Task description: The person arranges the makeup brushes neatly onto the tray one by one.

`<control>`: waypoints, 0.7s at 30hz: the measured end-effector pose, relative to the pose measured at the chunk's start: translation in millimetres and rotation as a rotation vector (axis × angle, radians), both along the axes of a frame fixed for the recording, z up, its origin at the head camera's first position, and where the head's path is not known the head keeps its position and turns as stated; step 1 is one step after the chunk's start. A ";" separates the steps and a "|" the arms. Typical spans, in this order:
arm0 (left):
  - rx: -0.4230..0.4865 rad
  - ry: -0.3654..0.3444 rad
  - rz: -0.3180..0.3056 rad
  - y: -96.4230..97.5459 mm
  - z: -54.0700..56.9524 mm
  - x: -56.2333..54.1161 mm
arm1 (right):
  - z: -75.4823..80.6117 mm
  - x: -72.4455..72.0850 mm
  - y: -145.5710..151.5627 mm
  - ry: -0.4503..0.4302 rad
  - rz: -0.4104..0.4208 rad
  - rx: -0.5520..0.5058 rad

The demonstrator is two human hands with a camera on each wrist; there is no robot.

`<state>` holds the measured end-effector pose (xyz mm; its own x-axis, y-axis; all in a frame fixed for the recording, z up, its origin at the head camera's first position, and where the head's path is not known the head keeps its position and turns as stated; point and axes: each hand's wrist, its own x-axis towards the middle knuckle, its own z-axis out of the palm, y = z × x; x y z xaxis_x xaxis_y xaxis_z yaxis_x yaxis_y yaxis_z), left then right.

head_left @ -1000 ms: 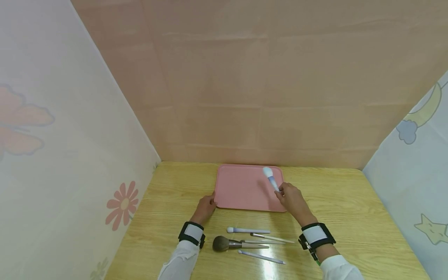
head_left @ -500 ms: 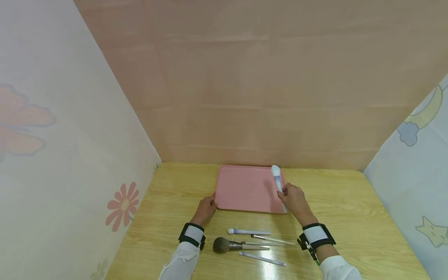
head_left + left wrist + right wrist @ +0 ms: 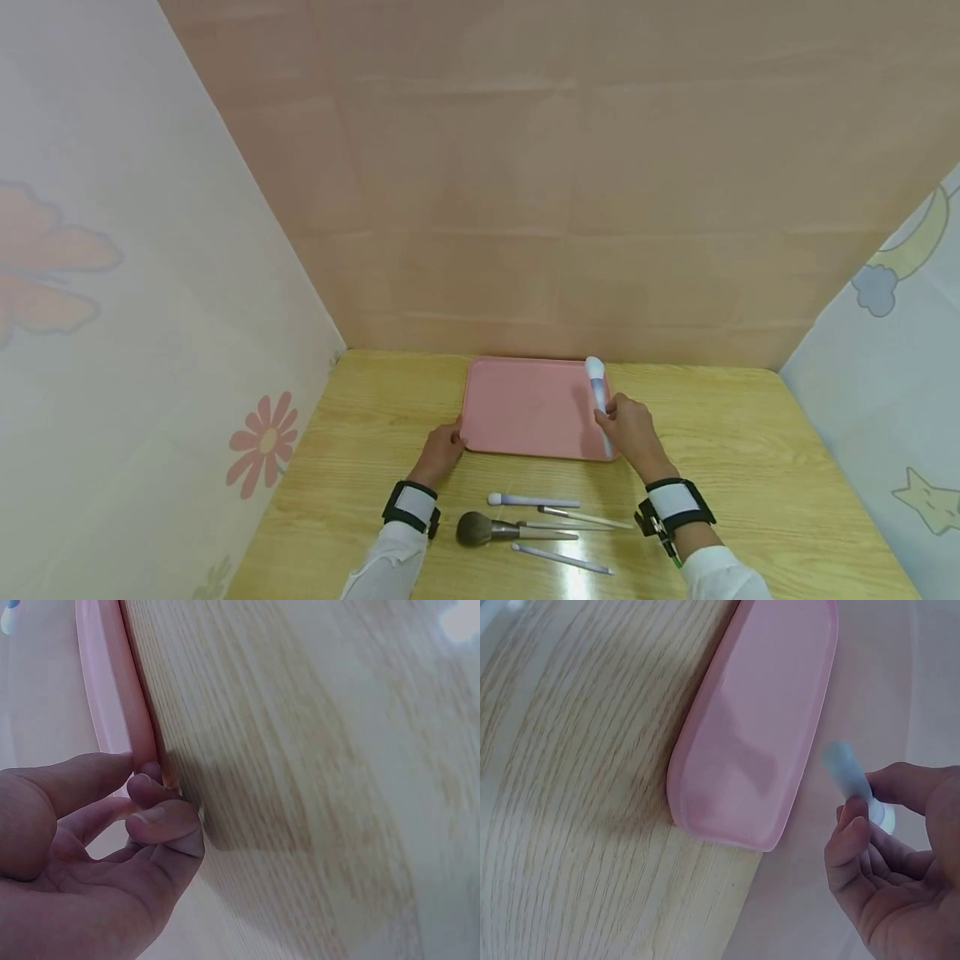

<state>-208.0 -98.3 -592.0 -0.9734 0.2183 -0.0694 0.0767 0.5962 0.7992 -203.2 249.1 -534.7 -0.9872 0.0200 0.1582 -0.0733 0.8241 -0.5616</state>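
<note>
A pink tray (image 3: pixel 525 408) lies at the back of the wooden table. My left hand (image 3: pixel 441 450) pinches its near left corner between thumb and fingers; in the left wrist view the thumb lies on the rim (image 3: pixel 124 712) and curled fingers sit at its underside. My right hand (image 3: pixel 628 429) pinches the handle of a makeup brush (image 3: pixel 597 387) with a white head and a pale blue-and-white handle. That brush is over the tray's right end, head pointing away from me. In the right wrist view the brush (image 3: pixel 846 771) is above the tray, and its shadow falls on the tray.
Nearer me on the table (image 3: pixel 360 433) lie a short white-headed brush (image 3: pixel 532 501), a large dark fluffy brush (image 3: pixel 476 529), slim pale-handled brushes (image 3: pixel 588 518) and a thin lilac brush (image 3: pixel 562 558). Walls of cloth stand behind and at both sides.
My right hand has brought the brush rightward to the tray's right end and turned it more upright in the head view. My left hand stays at the tray's corner.
</note>
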 end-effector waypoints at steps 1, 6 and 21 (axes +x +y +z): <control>-0.002 0.006 -0.002 -0.4 0.2 0.2 | 0.1 -0.8 -0.4 -0.001 0.000 0.001; 0.028 0.024 -0.012 -3.1 0.0 0.0 | 3.0 -4.4 -3.4 -0.018 -0.003 -0.013; 0.003 0.029 -0.006 -4.2 -1.0 1.2 | -6.0 -8.9 -7.8 -0.060 -0.032 -0.017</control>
<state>-206.9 -102.5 -592.9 -0.9737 0.2244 -0.0404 0.1036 0.5933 0.7983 -212.1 241.3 -540.7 -0.9937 0.0542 0.0976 -0.0124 0.8156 -0.5785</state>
